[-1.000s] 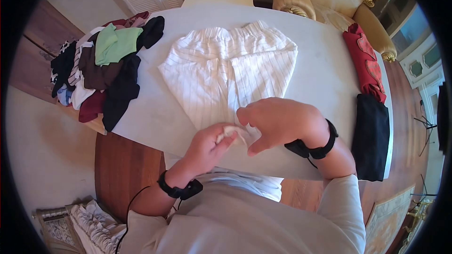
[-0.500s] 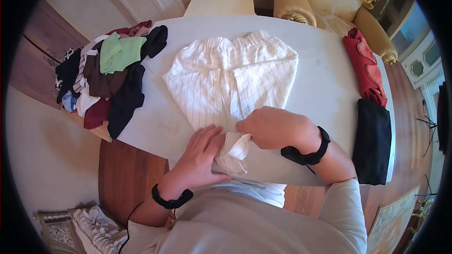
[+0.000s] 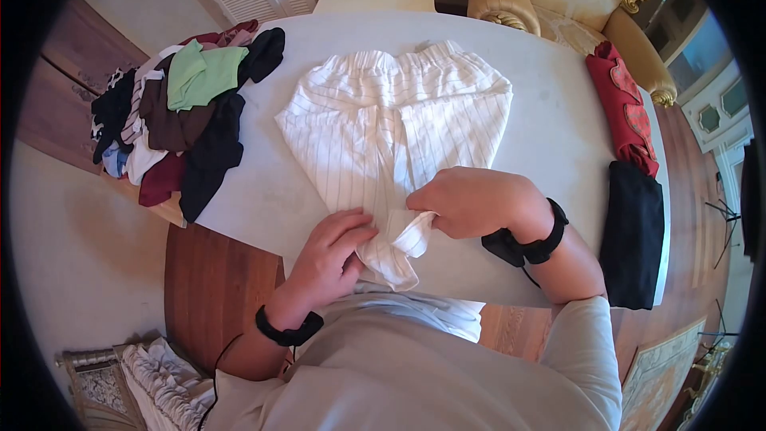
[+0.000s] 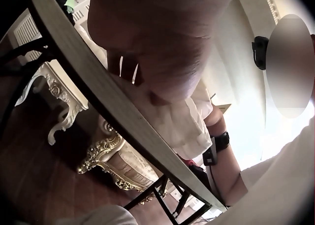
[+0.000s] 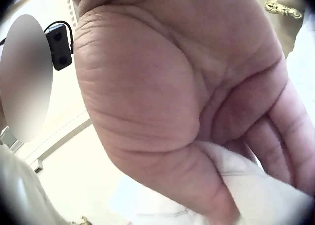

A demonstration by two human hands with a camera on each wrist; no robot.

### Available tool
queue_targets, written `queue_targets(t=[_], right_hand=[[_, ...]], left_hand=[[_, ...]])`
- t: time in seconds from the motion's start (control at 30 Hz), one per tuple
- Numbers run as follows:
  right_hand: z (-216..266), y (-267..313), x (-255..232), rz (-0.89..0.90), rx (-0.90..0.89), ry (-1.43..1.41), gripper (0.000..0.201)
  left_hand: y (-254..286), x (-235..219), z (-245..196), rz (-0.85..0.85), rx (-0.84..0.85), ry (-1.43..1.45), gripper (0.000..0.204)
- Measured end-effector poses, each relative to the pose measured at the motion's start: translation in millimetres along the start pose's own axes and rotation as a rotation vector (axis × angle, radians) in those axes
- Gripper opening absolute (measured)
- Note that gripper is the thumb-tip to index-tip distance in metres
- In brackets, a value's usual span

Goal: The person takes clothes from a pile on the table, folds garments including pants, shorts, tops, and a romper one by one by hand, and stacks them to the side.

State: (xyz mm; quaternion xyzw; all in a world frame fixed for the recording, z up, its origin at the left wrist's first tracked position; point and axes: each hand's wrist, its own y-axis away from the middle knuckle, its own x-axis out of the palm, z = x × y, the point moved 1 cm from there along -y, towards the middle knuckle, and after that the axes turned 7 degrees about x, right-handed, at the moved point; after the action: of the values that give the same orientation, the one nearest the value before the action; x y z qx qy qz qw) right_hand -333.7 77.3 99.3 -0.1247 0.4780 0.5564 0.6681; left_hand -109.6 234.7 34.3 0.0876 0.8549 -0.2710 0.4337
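White trousers (image 3: 335,120) with thin dark stripes and a gathered elastic waistband lie on the table, waistband at the far side. Their leg ends come together at the near edge, between the hands. My right hand (image 3: 475,201) pinches a turned-up edge of a leg hem (image 3: 415,235); in the right wrist view the white cloth (image 5: 251,180) runs between thumb and fingers. On the left side of that hem, my left hand (image 3: 325,259) rests with its fingers on the cloth and its thumb beside the edge. White fabric (image 4: 182,129) hangs just past this hand in the left wrist view.
A heap of mixed clothes, with a green piece (image 3: 203,76) on top, lies at the table's left end. Along the right edge are a folded red garment (image 3: 618,108) and a folded black one (image 3: 630,239). A gilded armchair (image 3: 566,0) stands behind the white table (image 3: 550,128).
Both hands were close together at the hem; they then spread apart. The right hand took the hem edge and drew it right, while the left hand opened flat and then bent its fingers on the cloth.
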Motion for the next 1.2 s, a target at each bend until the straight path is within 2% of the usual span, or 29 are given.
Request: queue_targets(t=[0.07,0.2,0.23,0.3,0.33,0.37,0.4,0.43,0.47,0.5,0.53,0.57,0.6,0.63,0.7,0.73,0.77,0.8,0.87,0.9,0.97,1.0,1.07,1.1,1.17,1.2], right_hand=[[0.4,-0.1,-1.0,0.012,-0.008,-0.001,0.017],[-0.3,0.3,-5.5,0.068,-0.067,-0.027,0.019],[-3.7,-1.1,-11.4,0.07,-0.066,-0.025,0.019],[-17.9,-9.7,-38.2,0.176,-0.266,-0.312,0.023],[-28.5,-17.1,-53.8,0.178,-0.299,-0.532,0.027],[-52.1,-23.5,-57.8,0.134,-0.129,-0.637,0.033],[-69.0,-28.3,-57.2,0.083,0.043,-0.735,0.04],[-66.5,-29.9,-56.6,0.081,0.038,-0.723,0.04],[-66.1,-29.1,-57.8,-0.075,0.23,-0.725,0.044],[-67.0,-27.1,-61.2,-0.238,0.422,-0.724,0.05],[-64.7,-25.2,-65.8,-0.252,0.423,-0.72,0.05],[-61.3,-22.3,-66.7,-0.24,0.428,-0.727,0.058],[-59.3,-20.3,-66.8,-0.221,0.436,-0.734,0.067],[-59.8,-19.4,-65.0,-0.221,0.44,-0.744,0.067],[-63.3,-23.0,-65.2,-0.18,0.366,-0.607,0.074],[-66.0,-25.3,-62.7,-0.176,0.367,-0.613,0.074],[-68.9,-27.7,-60.0,-0.186,0.243,-0.602,0.074],[-71.4,-28.1,-58.8,-0.198,0.121,-0.589,0.074],[-70.9,-29.9,-58.6,-0.212,0.153,-0.64,0.072],[-70.4,-31.0,-58.4,-0.223,0.177,-0.687,0.07],[-76.8,-35.5,-53.5,-0.288,0.178,-0.583,0.069],[-79.2,-36.7,-52.2,-0.35,0.181,-0.475,0.068],[-77.5,-37.3,-51.7,-0.39,0.182,-0.457,0.066],[-76.1,-37.0,-51.5,-0.425,0.181,-0.438,0.064],[-75.1,-36.5,-49.3,-0.438,0.201,-0.391,0.064],[-74.4,-36.8,-48.3,-0.456,0.222,-0.349,0.063]], left_hand=[[0.6,-0.6,2.7,-0.085,0.003,0.042,0.046],[-4.3,-9.3,-2.2,-0.095,-0.009,0.097,0.039],[-6.8,-13.9,-1.0,-0.091,-0.062,0.191,0.034],[-23.7,-23.8,4.1,-0.092,-0.135,0.294,0.03],[-39.8,-27.8,15.9,-0.198,-0.327,0.497,0.022],[-51.9,-28.4,30.1,-0.308,-0.508,0.695,0.017],[-54.4,-24.0,64.5,-0.277,-0.445,0.535,0.019],[-64.4,-24.9,76.1,-0.268,-0.575,0.669,0.025],[-72.4,-25.8,82.2,-0.256,-0.698,0.805,0.032],[-75.7,-29.7,82.9,-0.262,-0.683,0.803,0.032],[-77.9,-35.0,81.9,-0.244,-0.748,0.819,0.037],[-77.8,-36.2,80.8,-0.216,-0.821,0.83,0.044],[-77.0,-34.3,80.3,-0.204,-0.82,0.829,0.044],[-74.1,-32.0,79.3,-0.163,-0.804,0.747,0.046],[-71.1,-30.2,75.3,-0.123,-0.803,0.665,0.049],[-71.5,-31.7,69.8,-0.162,-0.721,0.652,0.052],[-71.7,-31.5,66.3,-0.199,-0.637,0.639,0.055],[-69.8,-28.9,68.4,-0.193,-0.638,0.642,0.055],[-68.1,-28.3,69.7,-0.29,-0.63,0.683,0.052],[-65.3,-29.5,65.7,-0.288,-0.634,0.683,0.052],[-76.1,-43.6,41.3,-0.077,-0.683,0.169,0.05],[-79.6,-42.5,37.9,-0.076,-0.682,0.169,0.05],[-88.9,-39.1,27.5,-0.244,-0.212,-0.265,0.047],[-93.6,-34.9,24.0,-0.248,-0.215,-0.262,0.047],[-107.3,-24.8,16.9,-0.101,-0.014,-0.193,0.047],[-113.7,-19.5,14.7,-0.107,-0.015,-0.195,0.047]])
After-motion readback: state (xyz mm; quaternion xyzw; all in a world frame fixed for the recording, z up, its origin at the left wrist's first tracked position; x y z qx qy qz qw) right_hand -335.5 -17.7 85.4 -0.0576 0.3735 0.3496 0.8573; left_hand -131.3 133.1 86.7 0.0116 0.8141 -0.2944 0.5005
